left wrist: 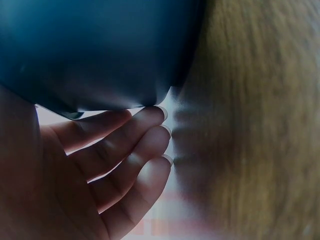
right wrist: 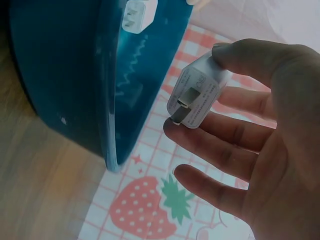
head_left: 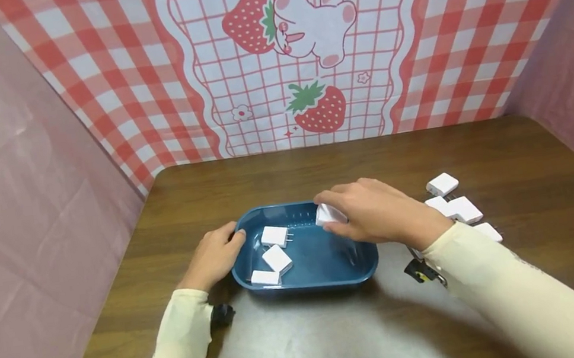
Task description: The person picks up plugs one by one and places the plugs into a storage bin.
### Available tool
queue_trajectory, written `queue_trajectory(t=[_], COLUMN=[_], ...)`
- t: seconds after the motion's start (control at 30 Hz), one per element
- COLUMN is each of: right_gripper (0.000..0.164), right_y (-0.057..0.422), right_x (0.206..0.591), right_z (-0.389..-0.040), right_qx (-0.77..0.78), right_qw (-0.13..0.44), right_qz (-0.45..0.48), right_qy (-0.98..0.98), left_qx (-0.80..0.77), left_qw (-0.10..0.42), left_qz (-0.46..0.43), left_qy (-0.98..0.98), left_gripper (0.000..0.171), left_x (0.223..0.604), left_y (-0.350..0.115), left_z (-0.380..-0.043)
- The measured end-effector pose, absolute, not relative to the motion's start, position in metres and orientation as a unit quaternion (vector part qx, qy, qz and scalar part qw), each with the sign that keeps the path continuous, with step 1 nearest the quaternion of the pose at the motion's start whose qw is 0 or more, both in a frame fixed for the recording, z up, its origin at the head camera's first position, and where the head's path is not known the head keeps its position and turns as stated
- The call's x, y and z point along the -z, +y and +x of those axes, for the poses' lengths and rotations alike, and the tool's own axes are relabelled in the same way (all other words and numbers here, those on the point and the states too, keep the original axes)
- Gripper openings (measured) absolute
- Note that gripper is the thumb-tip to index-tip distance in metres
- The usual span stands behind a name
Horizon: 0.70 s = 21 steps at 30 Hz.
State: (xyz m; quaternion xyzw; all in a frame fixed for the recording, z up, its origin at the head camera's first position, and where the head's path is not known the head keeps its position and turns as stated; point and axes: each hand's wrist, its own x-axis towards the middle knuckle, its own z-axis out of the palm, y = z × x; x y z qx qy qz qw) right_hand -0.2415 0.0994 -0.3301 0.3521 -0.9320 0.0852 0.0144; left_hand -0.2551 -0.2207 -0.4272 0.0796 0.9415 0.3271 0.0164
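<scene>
My right hand (head_left: 379, 210) pinches a white charger plug (head_left: 329, 214) between thumb and fingers, over the right part of a blue plastic basin (head_left: 311, 286). In the right wrist view, the held charger plug (right wrist: 200, 82) shows two flat metal prongs and small print on its end. At the basin's left end, my left hand (head_left: 214, 255) holds the rim, with the thumb over the edge and the other fingers along the outside wall. Inside the basin, on its left side, lie three more white plugs: an upper one (head_left: 274, 236), a tilted one (head_left: 278, 259) and a lower one (head_left: 265, 278).
Several white charger plugs (head_left: 466, 209) lie in a loose group on the wooden table (head_left: 306, 338), right of the basin and beside my right forearm. A red-and-white checked cloth (head_left: 374, 102) with strawberries hangs behind the table. Pink cloth (head_left: 27, 205) hangs at the sides.
</scene>
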Motion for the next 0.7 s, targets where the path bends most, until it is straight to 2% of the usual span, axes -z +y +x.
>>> queue_trajectory(t=[0.7], right_gripper=[0.047], right_y=[0.057], right_x=[0.35], right_z=[-0.275], right_qx=[-0.006], right_qw=[-0.015], right_qz=[0.373], right_qy=[-0.928], left_qx=[-0.33], left_qw=[0.004], left_qz=[0.084], left_qy=[0.94], left_gripper=[0.027], left_x=[0.424], left_y=[-0.222], left_z=[-0.255])
